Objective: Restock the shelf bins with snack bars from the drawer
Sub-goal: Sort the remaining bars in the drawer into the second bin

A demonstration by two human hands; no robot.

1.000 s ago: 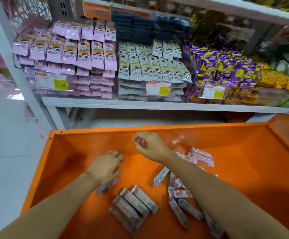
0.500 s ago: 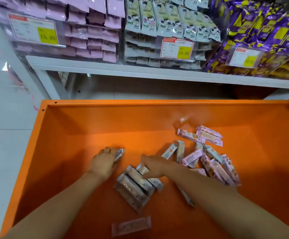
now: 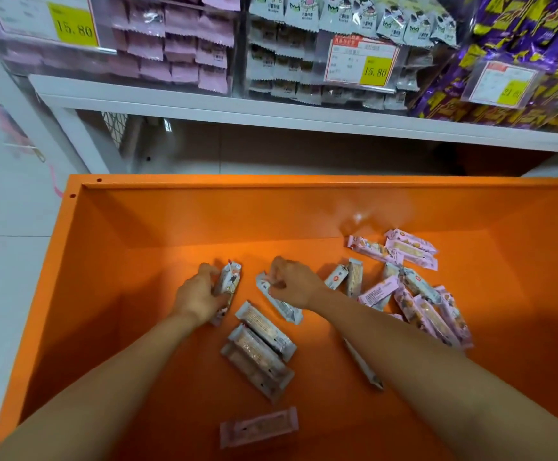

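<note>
Right hand [image 3: 292, 284] had shifted farther from the stacked bars [image 3: 261, 351], its grip pinching 1 grey bar [image 3: 281, 302]. Left hand [image 3: 201, 294] curled its grip round a 2nd grey bar [image 3: 230, 282]. Pink bars [image 3: 417, 294] lay heaped at right in the orange drawer [image 3: 171, 221]; far shelf bins [image 3: 237, 54] held packets.

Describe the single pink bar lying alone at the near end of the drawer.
The pink bar is a long, flat, sealed wrapper of pale pink film with crimped ends and faint print too blurred to read. It lies flat on the floor of the orange drawer, nearly crosswise, its right end angled slightly away from the camera. It sits apart from the stack of bars farther in. Nothing touches it: the left hand and right hand hold other bars farther in.
</note>
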